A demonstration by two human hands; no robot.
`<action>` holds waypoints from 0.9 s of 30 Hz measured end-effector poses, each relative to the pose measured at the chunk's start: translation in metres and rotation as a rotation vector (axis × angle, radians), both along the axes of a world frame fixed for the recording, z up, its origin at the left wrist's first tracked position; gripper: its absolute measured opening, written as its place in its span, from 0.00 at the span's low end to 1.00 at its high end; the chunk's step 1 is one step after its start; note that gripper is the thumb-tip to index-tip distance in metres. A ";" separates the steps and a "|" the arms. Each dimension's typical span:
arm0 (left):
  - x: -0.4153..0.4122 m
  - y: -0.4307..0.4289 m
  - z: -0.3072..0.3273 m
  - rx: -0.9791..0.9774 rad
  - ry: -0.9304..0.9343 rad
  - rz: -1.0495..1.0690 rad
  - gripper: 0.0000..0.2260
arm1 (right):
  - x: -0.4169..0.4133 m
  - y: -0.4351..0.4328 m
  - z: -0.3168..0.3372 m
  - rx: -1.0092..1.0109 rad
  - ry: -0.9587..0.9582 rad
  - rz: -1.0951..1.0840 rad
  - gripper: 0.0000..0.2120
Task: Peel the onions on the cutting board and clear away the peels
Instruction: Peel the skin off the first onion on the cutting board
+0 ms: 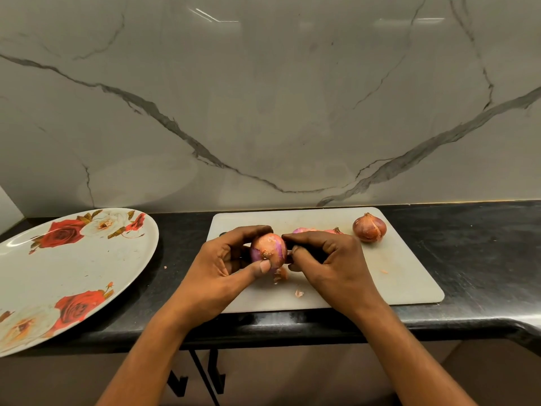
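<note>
Part-peeled purple-brown round onion (268, 249): L hand (222, 266) grips it steady over white plastic board (404, 276); R hand (332, 260) (clutching dark obj. (307, 251)) works skin (263, 243).

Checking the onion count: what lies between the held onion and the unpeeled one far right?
Head view: the right hand, and behind it, partly hidden, a pale purple onion and a reddish onion.
</note>
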State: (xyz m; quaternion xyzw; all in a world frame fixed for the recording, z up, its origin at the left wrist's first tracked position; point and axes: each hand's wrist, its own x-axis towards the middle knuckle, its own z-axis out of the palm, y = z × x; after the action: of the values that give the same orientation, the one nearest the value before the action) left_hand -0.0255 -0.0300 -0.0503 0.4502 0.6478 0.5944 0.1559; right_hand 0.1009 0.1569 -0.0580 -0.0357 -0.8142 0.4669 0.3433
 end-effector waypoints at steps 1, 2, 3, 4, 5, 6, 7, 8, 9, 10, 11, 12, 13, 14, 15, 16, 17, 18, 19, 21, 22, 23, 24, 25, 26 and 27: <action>0.001 0.000 0.000 0.004 -0.001 0.012 0.24 | 0.001 -0.001 0.000 -0.017 0.002 0.003 0.15; 0.001 0.000 0.000 0.006 -0.004 0.025 0.24 | 0.002 -0.002 0.001 -0.028 0.004 0.011 0.14; 0.000 0.000 0.000 0.007 -0.009 0.036 0.24 | 0.003 -0.002 0.001 -0.028 0.008 0.019 0.11; 0.000 0.000 0.000 0.005 -0.011 0.043 0.24 | 0.004 -0.003 0.002 -0.023 0.009 0.023 0.09; -0.001 0.000 0.000 0.001 -0.010 0.047 0.24 | 0.004 -0.004 0.003 -0.003 0.010 0.018 0.11; -0.001 0.000 0.000 -0.004 -0.008 0.051 0.25 | 0.004 -0.004 0.003 0.018 0.012 0.010 0.14; -0.001 0.000 0.000 -0.010 -0.008 0.053 0.25 | 0.004 -0.004 0.002 0.045 0.014 -0.003 0.15; 0.000 0.000 0.000 -0.014 -0.010 0.056 0.25 | 0.003 -0.003 0.003 0.065 0.018 -0.012 0.14; 0.000 0.000 0.001 -0.017 -0.011 0.060 0.25 | 0.002 -0.003 0.002 0.076 0.023 -0.014 0.12; 0.000 0.000 0.001 -0.017 -0.013 0.063 0.25 | 0.002 -0.002 0.002 0.068 0.024 -0.011 0.10; 0.001 0.000 0.001 -0.016 -0.013 0.064 0.24 | 0.002 -0.001 0.001 0.052 0.023 -0.006 0.08; 0.000 0.000 0.001 -0.017 -0.014 0.063 0.24 | 0.002 -0.001 0.001 0.037 0.019 -0.007 0.07; 0.000 0.000 0.002 -0.020 -0.016 0.060 0.24 | 0.002 0.000 0.000 0.024 0.018 -0.011 0.06; 0.000 0.000 0.002 -0.021 -0.019 0.056 0.25 | 0.002 -0.001 0.000 0.004 0.018 -0.019 0.06; 0.001 0.000 0.002 -0.019 -0.021 0.053 0.25 | 0.002 -0.001 0.000 -0.026 0.020 -0.025 0.05; 0.001 0.000 0.002 -0.015 -0.023 0.052 0.24 | 0.001 -0.001 0.000 -0.056 0.021 -0.032 0.05; 0.002 0.000 0.002 -0.010 -0.026 0.050 0.24 | 0.001 -0.001 0.000 -0.078 0.021 -0.038 0.04; 0.002 0.000 0.002 -0.004 -0.034 0.050 0.24 | 0.000 -0.001 -0.001 -0.093 0.017 -0.045 0.04; 0.002 -0.001 0.002 0.005 -0.046 0.050 0.25 | 0.000 -0.001 -0.002 -0.109 0.011 -0.051 0.04; 0.002 -0.001 0.002 0.026 -0.070 0.048 0.25 | -0.001 0.001 -0.003 -0.134 -0.006 -0.069 0.04; 0.002 -0.001 0.002 0.032 -0.075 0.046 0.25 | -0.001 0.001 -0.003 -0.130 -0.014 -0.079 0.04; 0.002 -0.001 0.002 0.036 -0.077 0.042 0.25 | -0.002 0.002 -0.003 -0.120 -0.019 -0.084 0.04; 0.002 -0.001 0.002 0.038 -0.080 0.039 0.25 | -0.002 0.003 -0.004 -0.111 -0.023 -0.088 0.05; 0.002 -0.001 0.002 0.039 -0.081 0.036 0.25 | -0.002 0.003 -0.004 -0.105 -0.022 -0.090 0.06; 0.002 -0.001 0.002 0.038 -0.076 0.037 0.25 | -0.001 0.003 -0.005 -0.098 -0.022 -0.096 0.08; 0.002 -0.001 0.002 0.032 -0.063 0.039 0.25 | 0.000 0.003 -0.004 -0.086 -0.023 -0.104 0.10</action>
State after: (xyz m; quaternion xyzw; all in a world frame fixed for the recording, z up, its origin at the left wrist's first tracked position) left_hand -0.0232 -0.0308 -0.0486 0.4211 0.6414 0.6217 0.1574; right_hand 0.1005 0.1599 -0.0623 -0.0983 -0.7942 0.4826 0.3559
